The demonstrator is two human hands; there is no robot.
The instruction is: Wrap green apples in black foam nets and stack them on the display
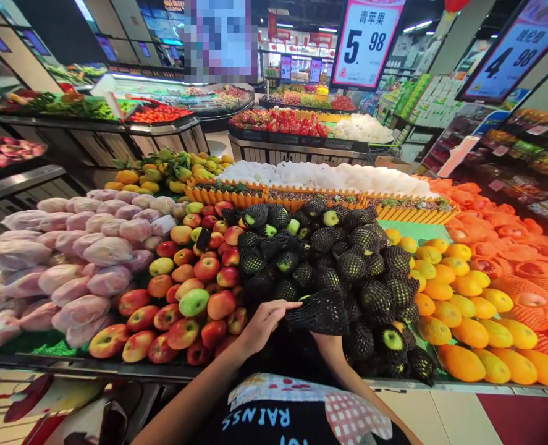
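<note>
In front of my body I have a black foam net sleeve [317,314], with a sliver of green showing at its upper left edge. My left hand [265,324] reaches to the sleeve's left edge, fingers together and pressed at the mesh. From the right, my right hand [328,345] supports the sleeve from below; its fingers are hidden by the mesh. Just beyond lies a heap of green apples in black nets [353,264]. Left of it are bare red apples [207,269], with a single green apple [194,303] on top.
Pale wrapped fruit [109,250] is piled at the left. Oranges [466,363] and fruit in orange nets [528,296] fill the right. Behind runs a yellow picket border [320,199] with white-wrapped produce. Price screens [366,43] hang above. The stand's front edge [500,389] is close to me.
</note>
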